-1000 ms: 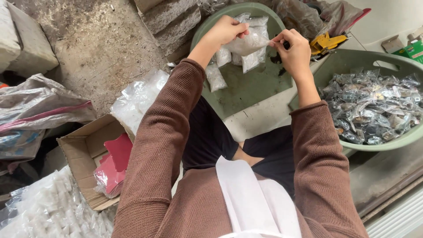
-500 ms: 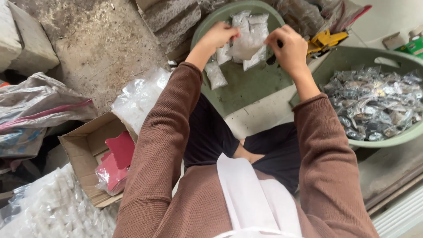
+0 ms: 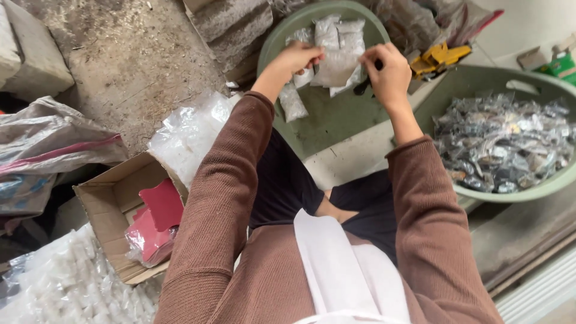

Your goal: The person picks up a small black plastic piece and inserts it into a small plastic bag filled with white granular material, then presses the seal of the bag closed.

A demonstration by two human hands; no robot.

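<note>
Seen from above, a person's left hand (image 3: 298,58) and right hand (image 3: 389,67) each pinch closed fingers on a small clear plastic packet (image 3: 337,63) held over a green basin (image 3: 336,117) containing similar packets.

Single head-worn view, steeply downward, close over both arms
</note>
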